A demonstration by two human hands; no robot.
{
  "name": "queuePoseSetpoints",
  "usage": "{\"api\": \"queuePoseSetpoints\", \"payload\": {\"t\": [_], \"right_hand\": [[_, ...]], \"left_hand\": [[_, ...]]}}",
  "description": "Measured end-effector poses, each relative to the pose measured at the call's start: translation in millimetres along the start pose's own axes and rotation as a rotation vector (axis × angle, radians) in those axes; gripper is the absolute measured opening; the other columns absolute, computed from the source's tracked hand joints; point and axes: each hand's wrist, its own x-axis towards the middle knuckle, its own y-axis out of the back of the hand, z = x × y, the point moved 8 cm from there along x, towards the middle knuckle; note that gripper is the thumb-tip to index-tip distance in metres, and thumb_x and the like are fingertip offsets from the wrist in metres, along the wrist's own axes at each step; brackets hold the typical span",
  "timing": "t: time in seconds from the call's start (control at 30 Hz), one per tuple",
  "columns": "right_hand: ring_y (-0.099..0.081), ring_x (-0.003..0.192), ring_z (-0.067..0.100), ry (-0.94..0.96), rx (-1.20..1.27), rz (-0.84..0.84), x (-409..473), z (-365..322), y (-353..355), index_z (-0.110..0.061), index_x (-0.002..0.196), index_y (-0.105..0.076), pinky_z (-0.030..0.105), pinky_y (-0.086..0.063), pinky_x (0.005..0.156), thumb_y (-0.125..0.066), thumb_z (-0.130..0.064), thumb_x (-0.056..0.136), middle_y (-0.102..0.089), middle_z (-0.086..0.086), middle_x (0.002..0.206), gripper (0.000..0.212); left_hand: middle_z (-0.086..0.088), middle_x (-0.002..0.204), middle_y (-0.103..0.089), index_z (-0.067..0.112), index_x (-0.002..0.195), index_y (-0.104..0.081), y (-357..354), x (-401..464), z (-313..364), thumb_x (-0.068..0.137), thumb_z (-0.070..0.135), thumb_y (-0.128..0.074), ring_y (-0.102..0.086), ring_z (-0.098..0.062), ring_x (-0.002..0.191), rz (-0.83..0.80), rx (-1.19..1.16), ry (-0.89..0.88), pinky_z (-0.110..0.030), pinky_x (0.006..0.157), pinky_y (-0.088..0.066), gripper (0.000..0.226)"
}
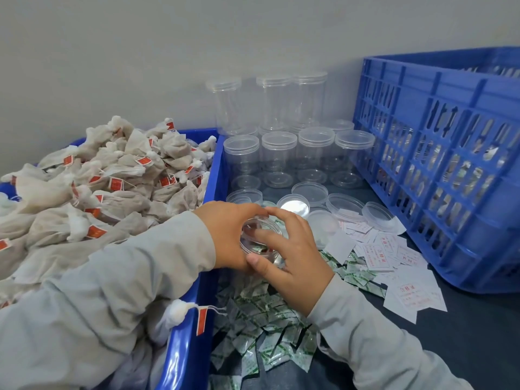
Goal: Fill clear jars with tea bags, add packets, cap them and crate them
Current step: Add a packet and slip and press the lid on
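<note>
Nearest the camera, green-printed packets litter the dark table beside the blue bin heaped with tea bags. Just beyond, the left hand and right hand both grip a clear jar, fingers curled round its rim. Farther back lie loose lids, capped empty jars and a blue crate
</note>
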Motion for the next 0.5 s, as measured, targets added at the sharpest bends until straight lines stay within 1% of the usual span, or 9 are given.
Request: {"api": "queuePoseSetpoints", "payload": {"t": [0.07,0.17,0.27,0.37,0.43,0.5], "right_hand": [[-0.034,0.129,0.020,0.029,0.068,0.090,-1,-3,8,-0.020,0.117,-0.065,0.014,-0.016,0.107,-0.049,-0.050,0.079,-0.042,0.008,0.136,0.051],[-0.042,0.124,0.019,0.058,0.162,0.237,-2,-3,23,-0.015,0.111,-0.066,0.023,-0.029,0.105,-0.052,-0.038,0.077,-0.046,0.008,0.128,0.044],[-0.046,0.115,0.012,0.073,0.197,0.333,-3,0,35,-0.010,0.100,-0.067,0.015,-0.032,0.101,-0.049,-0.026,0.072,-0.049,0.006,0.118,0.037],[-0.047,0.113,0.013,0.060,0.198,0.320,-2,4,36,-0.008,0.097,-0.067,0.015,-0.033,0.100,-0.048,-0.025,0.070,-0.050,0.008,0.115,0.037],[-0.047,0.114,0.013,0.046,0.225,0.263,0,6,32,-0.008,0.099,-0.067,0.016,-0.033,0.101,-0.049,-0.028,0.071,-0.049,0.007,0.116,0.039],[-0.044,0.114,0.008,0.047,0.265,0.194,1,6,26,-0.009,0.103,-0.066,0.012,-0.031,0.100,-0.050,-0.031,0.074,-0.049,0.006,0.116,0.040]], "left_hand": [[0.010,0.112,-0.062,0.033,0.134,-0.034,2,0,-1,0.058,0.047,-0.072,-0.060,-0.014,0.102,0.032,-0.029,0.009,-0.026,0.088,-0.047,0.086],[0.007,0.110,-0.062,0.028,0.133,-0.032,5,-2,-3,0.057,0.048,-0.074,-0.059,-0.013,0.096,0.086,-0.110,0.035,-0.021,0.083,-0.043,0.088],[0.006,0.111,-0.061,0.029,0.132,-0.031,8,-3,-8,0.051,0.052,-0.074,-0.057,-0.013,0.096,0.113,-0.157,0.075,-0.022,0.084,-0.043,0.095],[0.005,0.110,-0.061,0.030,0.130,-0.031,9,-3,-8,0.047,0.057,-0.074,-0.057,-0.014,0.098,0.113,-0.186,0.092,-0.025,0.086,-0.044,0.098],[0.005,0.108,-0.062,0.029,0.130,-0.031,10,-1,-7,0.048,0.058,-0.077,-0.058,-0.013,0.097,0.116,-0.211,0.081,-0.026,0.086,-0.045,0.098],[0.007,0.105,-0.063,0.028,0.131,-0.031,11,-1,-5,0.049,0.059,-0.076,-0.059,-0.011,0.093,0.124,-0.230,0.067,-0.025,0.085,-0.046,0.099]]}}
